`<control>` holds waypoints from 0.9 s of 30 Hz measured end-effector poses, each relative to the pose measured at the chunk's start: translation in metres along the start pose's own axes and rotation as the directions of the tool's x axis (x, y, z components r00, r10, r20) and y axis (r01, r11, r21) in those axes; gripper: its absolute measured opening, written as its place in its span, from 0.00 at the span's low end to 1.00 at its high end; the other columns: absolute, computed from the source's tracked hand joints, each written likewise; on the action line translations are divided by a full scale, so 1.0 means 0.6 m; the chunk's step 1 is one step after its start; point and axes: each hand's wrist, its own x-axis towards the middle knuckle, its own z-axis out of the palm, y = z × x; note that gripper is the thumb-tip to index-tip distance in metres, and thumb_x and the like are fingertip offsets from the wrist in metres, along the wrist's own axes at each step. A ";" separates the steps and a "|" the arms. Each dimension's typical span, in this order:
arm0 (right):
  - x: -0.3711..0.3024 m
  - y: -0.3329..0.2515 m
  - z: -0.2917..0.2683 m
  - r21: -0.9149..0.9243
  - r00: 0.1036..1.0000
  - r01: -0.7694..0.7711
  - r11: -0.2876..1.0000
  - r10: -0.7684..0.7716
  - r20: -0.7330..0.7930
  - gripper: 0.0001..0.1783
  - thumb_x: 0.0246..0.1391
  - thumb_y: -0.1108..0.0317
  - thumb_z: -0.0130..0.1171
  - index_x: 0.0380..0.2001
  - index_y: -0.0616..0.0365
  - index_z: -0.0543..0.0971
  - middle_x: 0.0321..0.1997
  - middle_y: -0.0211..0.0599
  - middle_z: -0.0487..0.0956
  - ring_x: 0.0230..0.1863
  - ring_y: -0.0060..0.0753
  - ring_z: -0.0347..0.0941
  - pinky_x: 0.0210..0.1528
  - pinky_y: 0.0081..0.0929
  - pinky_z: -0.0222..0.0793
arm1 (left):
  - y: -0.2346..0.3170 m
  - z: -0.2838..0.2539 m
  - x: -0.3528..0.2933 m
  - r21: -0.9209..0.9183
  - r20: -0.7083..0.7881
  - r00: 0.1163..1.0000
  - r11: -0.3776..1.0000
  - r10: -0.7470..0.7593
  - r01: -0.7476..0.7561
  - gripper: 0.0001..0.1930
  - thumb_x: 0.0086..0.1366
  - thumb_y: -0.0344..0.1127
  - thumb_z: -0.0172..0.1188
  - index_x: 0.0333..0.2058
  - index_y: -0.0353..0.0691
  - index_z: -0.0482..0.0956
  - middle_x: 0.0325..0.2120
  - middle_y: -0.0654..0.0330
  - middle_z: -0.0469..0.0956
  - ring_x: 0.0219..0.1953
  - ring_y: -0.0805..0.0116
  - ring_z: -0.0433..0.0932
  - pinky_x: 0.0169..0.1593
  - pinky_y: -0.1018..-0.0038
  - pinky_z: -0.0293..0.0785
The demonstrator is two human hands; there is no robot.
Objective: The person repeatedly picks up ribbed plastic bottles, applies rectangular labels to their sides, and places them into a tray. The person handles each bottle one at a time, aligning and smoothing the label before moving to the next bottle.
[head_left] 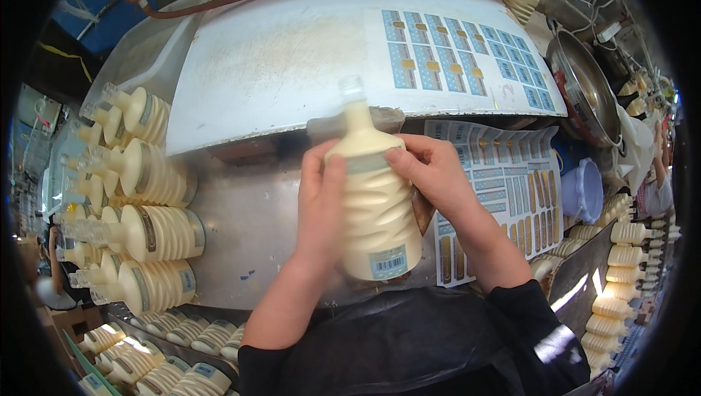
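Note:
A cream-coloured bottle [381, 213] with wavy ridged sides and a clear threaded neck lies in front of me, its neck pointing away. Around its shoulder runs a greyish-green label band [366, 162], and near its base sits a small blue barcode label [388, 261]. My left hand [319, 195], slightly blurred, is closed against the bottle's left shoulder. On the other side my right hand [437, 169] grips the bottle, its thumb pressed on the right end of the band. The fingers behind the bottle are hidden.
Beyond the bottle, a white board [277, 60] carries rows of blue-and-gold stickers [438, 52]. A sticker sheet [504, 206] hangs at the right. Similar bottles [157, 231] are stacked at the left. A metal basin [584, 82] and a pale purple bucket [582, 190] stand right.

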 end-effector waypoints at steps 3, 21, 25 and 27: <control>-0.005 -0.016 0.003 -0.009 0.999 -0.037 0.999 0.037 0.010 0.23 0.62 0.57 0.63 0.50 0.67 0.83 0.38 0.33 0.86 0.39 0.18 0.78 0.43 0.22 0.75 | -0.001 -0.004 0.000 -0.024 -0.015 1.000 1.000 -0.007 0.007 0.17 0.81 0.41 0.44 0.58 0.37 0.69 0.49 0.57 0.78 0.50 0.71 0.78 0.55 0.71 0.77; -0.015 0.026 -0.023 -0.009 0.998 -0.032 0.999 0.032 0.055 0.28 0.66 0.58 0.62 0.61 0.66 0.71 0.44 0.31 0.81 0.42 0.14 0.75 0.45 0.15 0.71 | -0.016 -0.031 -0.005 -0.100 0.088 0.993 0.991 -0.079 0.088 0.24 0.82 0.55 0.35 0.57 0.40 0.64 0.51 0.58 0.73 0.53 0.72 0.73 0.58 0.72 0.71; -0.014 0.030 -0.007 0.054 1.000 -0.008 0.998 0.008 -0.004 0.25 0.64 0.63 0.64 0.59 0.66 0.74 0.32 0.25 0.79 0.33 0.12 0.73 0.38 0.15 0.69 | -0.031 -0.019 -0.001 0.071 0.003 0.999 0.997 0.036 -0.036 0.20 0.82 0.52 0.39 0.54 0.41 0.65 0.46 0.61 0.72 0.48 0.76 0.72 0.55 0.74 0.71; -0.014 0.025 -0.002 0.074 1.000 -0.013 0.997 0.014 -0.010 0.24 0.64 0.64 0.64 0.58 0.66 0.74 0.33 0.26 0.79 0.33 0.12 0.73 0.38 0.15 0.70 | -0.027 -0.018 -0.003 0.044 0.001 0.999 0.998 0.054 -0.054 0.18 0.81 0.51 0.42 0.53 0.42 0.65 0.45 0.62 0.71 0.47 0.76 0.71 0.54 0.74 0.71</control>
